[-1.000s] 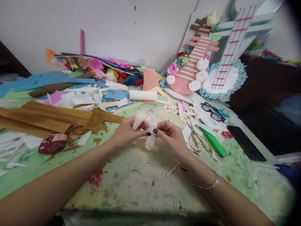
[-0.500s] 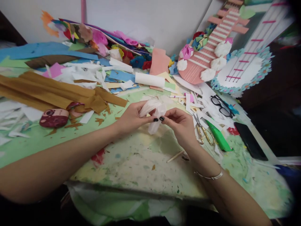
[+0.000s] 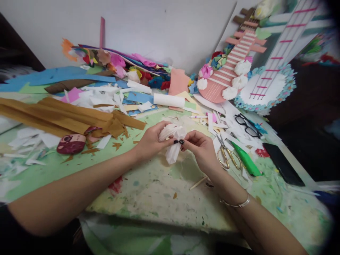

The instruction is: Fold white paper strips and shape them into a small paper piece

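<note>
Between both hands, over the middle of the table, is a folded and gathered piece of white crepe paper point(image 3: 173, 153). My left hand point(image 3: 152, 141) is closed around its bunched left part, thumb pointing right. Thumb and fingers of my right hand point(image 3: 198, 144) pinch the paper from the other side, the two dark-nailed thumbs nearly touching. A loose flap hangs below the thumbs. Just right of my right hand lie gold-handled scissors point(image 3: 227, 156) beside a green wrapped item point(image 3: 246, 158). A thin wooden stick point(image 3: 198, 183) rests under my right wrist.
Brown crepe paper point(image 3: 61, 115) and a dark red patterned object point(image 3: 71, 143) lie at left. White paper scraps, a white roll point(image 3: 169, 100) and paper flowers point(image 3: 117, 62) fill the back. Glasses point(image 3: 247, 125), a black phone point(image 3: 283, 164) and a pink paper instrument point(image 3: 223, 79) are at right.
The camera view has shifted, so the scene sits slightly lower. Both hands keep hold of the white paper, and its hanging flap now stands out more below the thumbs.
</note>
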{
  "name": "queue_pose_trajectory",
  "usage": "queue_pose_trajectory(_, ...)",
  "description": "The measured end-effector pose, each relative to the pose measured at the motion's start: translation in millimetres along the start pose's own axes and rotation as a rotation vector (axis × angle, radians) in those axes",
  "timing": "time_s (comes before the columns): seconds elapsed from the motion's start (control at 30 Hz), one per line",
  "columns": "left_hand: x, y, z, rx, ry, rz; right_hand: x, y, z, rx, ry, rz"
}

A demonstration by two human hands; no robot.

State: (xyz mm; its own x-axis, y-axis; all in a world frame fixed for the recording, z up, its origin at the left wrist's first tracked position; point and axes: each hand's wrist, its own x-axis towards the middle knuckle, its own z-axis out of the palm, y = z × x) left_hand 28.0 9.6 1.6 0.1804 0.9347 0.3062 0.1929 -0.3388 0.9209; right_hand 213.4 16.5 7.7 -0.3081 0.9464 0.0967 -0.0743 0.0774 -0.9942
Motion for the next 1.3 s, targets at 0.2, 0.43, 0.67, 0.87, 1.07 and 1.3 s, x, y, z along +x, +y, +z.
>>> queue_pose_trajectory(0.2,0.1,-0.7,-1.1,0.095,0.022,-0.006,0.3,-1.0,-1.8,0.029,0.001,-0.066)
queue_pose_trajectory(0.43,-2.9,2.5,1.5,0.108,-0.056,-0.054,3.3,-7.0,-6.9,-0.009,-0.007,-0.141)
queue_pose_trajectory(0.67,-4.0,0.6,3.1,0.071,-0.078,-0.124,6.5,-13.6,-12.3,0.01,-0.092,-0.08)
queue_pose_trajectory(0.87,-4.5,2.0,4.1,0.092,-0.073,-0.153,5.9,-14.9,-11.4,-0.073,-0.08,-0.107)
queue_pose_trajectory(1.07,-1.6,8.3,0.3,0.104,-0.049,-0.134,5.5,-15.0,-12.1,-0.053,-0.002,-0.148)
queue_pose_trajectory(1.3,0.3,13.3,-3.9,-0.059,-0.119,-0.301,12.6,-11.3,-20.7,0.043,0.17,-0.171)
